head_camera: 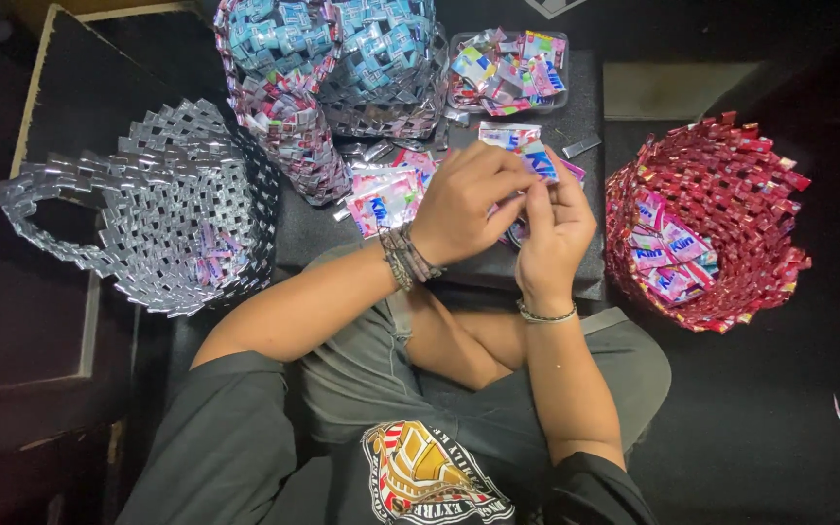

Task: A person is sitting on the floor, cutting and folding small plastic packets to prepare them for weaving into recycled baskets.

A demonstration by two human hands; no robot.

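Closest below the camera sit my dark shirt and grey shorts, knees folded, and just past them my two hands meet over the dark surface [576, 92]. Both sets of fingers are pinched narrow on one small foil wrapper strip [540, 161], pink and blue with a white edge. My left hand [467, 204] comes over the top, fingers curled down onto the strip; my right hand [554, 233] holds it from below, thumb and forefinger at its near end. The strip is up off the surface, between the two hands, so most of it is hidden by my knuckles.

To fold it well, I judge that I should keep the edges lined up before pressing, run the crease flat with a thumbnail, and hold it close so the slippery foil does not spring open.

Just under and left of my hands lies a loose heap of pink wrappers [386, 194]. Beyond it a clear tray [507, 70] holds more cut pieces in mixed colours. Behind the heap stands a tall woven bag [332, 68] in blue, pink and silver. Well to my left rests a silver woven basket [162, 209] with a handle; to my right a red woven basket [721, 224] holds a few pink packets.
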